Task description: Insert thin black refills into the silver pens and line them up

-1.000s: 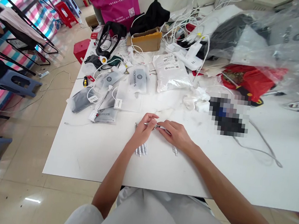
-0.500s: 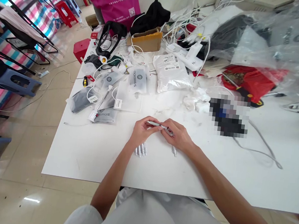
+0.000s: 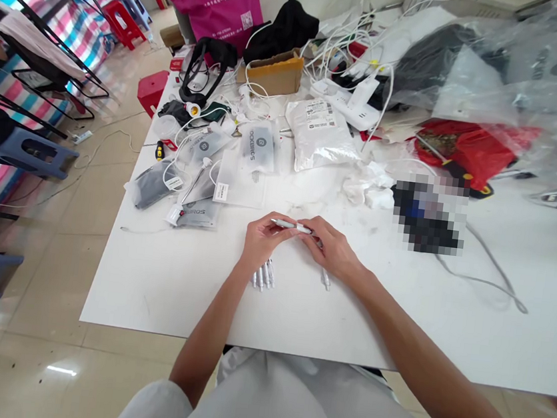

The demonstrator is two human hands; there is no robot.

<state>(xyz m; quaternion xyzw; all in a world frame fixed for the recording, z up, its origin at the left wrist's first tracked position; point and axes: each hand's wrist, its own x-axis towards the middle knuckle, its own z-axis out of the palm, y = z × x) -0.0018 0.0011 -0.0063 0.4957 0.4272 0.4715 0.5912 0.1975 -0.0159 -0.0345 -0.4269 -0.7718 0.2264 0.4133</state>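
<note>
A silver-white pen [image 3: 284, 223] lies roughly level between my two hands, above the white table. My left hand [image 3: 261, 239] is closed with thumb and fingers around its left part, the pointed tip sticking out to the left. Fingers of my right hand [image 3: 330, 247] grip the pen's right end and partly hide it. Several similar pens [image 3: 263, 276] lie side by side on the table below my left hand, their upper parts covered by it. Another pen [image 3: 325, 279] rests under my right hand, with only its lower end showing.
Packets in frosted sleeves [image 3: 258, 147], cables and a small screwdriver [image 3: 159, 150] crowd the table's left side. A white parcel bag [image 3: 319, 136], a cardboard box [image 3: 274, 74] and a power strip [image 3: 353, 107] lie behind. Crumpled tissue [image 3: 371, 187] and a grey cable [image 3: 491, 280] are to the right.
My hands have shifted slightly, and the pen has turned a little so more of its middle shows between the fingers. The pens on the table stay in place.
</note>
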